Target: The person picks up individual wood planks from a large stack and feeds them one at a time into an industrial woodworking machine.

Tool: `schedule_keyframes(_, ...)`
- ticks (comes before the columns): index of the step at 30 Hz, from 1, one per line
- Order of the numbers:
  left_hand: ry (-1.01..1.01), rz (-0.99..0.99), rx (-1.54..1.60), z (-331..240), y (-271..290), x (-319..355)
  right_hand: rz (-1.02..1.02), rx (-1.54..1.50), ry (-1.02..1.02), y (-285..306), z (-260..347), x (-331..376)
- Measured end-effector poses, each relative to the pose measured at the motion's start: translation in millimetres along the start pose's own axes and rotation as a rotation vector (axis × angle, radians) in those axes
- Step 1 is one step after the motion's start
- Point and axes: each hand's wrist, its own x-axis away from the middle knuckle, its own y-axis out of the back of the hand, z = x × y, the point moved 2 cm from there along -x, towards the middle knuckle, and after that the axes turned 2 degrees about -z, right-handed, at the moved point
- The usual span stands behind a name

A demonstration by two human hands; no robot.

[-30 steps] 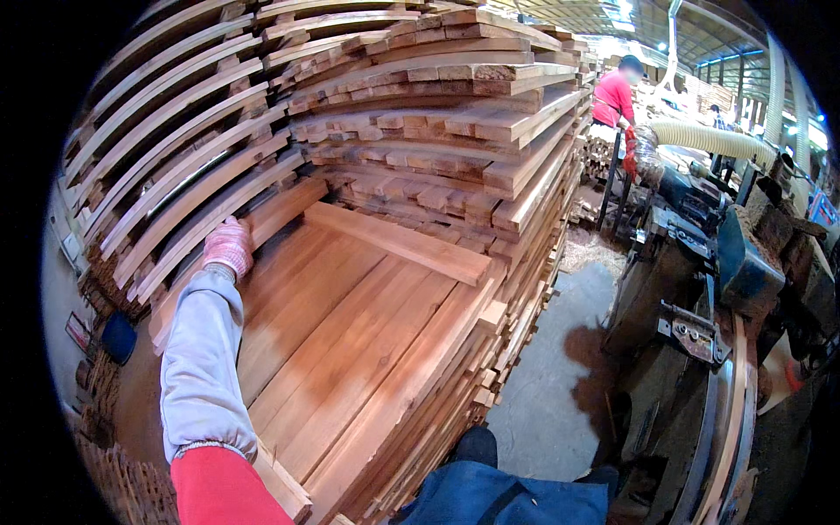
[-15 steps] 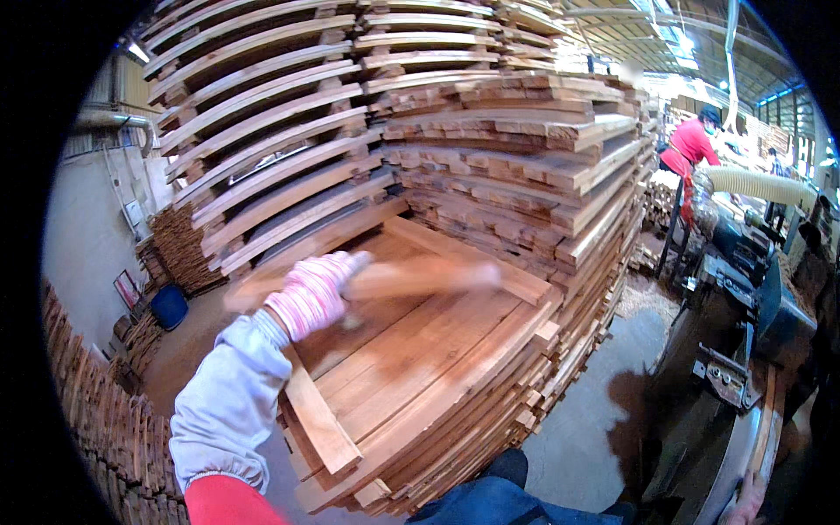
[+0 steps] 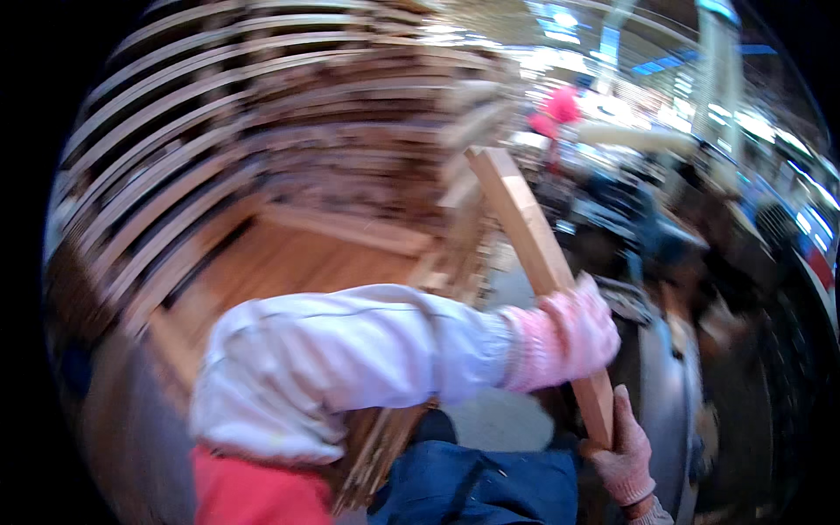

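Note:
A light-brown wooden board [image 3: 532, 229] stands tilted on end in front of me, its top leaning left. My left hand [image 3: 579, 331], in a pink-and-white knitted glove, is closed around the board below its middle. That arm, in a pale sleeve cover, reaches across to the right. At the board's lower end my right hand [image 3: 626, 457], also gloved, has its thumb up along one side and fingers at the other, closed on the wood. Left of the arm lies the stack of boards [image 3: 306, 262], partly hidden by the sleeve and blurred.
Tall layered timber stacks [image 3: 350, 131] rise behind, at the far left and middle. To the right stands a dark machine [image 3: 656, 232] with a metal bed [image 3: 661, 376] and a pale hose [image 3: 634, 137]. A person in red [image 3: 556, 109] is farther back, blurred.
My left hand has swung from over the stack to the right with the board. My right hand has come up from the machine bed to the board's lower end. The view has turned right.

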Motion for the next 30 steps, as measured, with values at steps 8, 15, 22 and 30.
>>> schedule_keyframes(8, 0.376, 0.143, 0.062, 145, -2, 107, -0.189, 0.796, -0.601, 76, -60, 185)
schedule_keyframes(15, 1.277, 1.175, -0.393, 251, 21, 448, -0.376, 0.739, -0.698, 77, -116, 103)
schedule_keyframes(22, 1.391, 1.127, -0.433, 240, 25, 517, -0.759, 0.732, -0.002, 88, -246, -73)
schedule_keyframes(30, 1.414, 0.985, -0.414, 260, 10, 522, -0.658, 0.797, -0.274, 58, -269, -71)
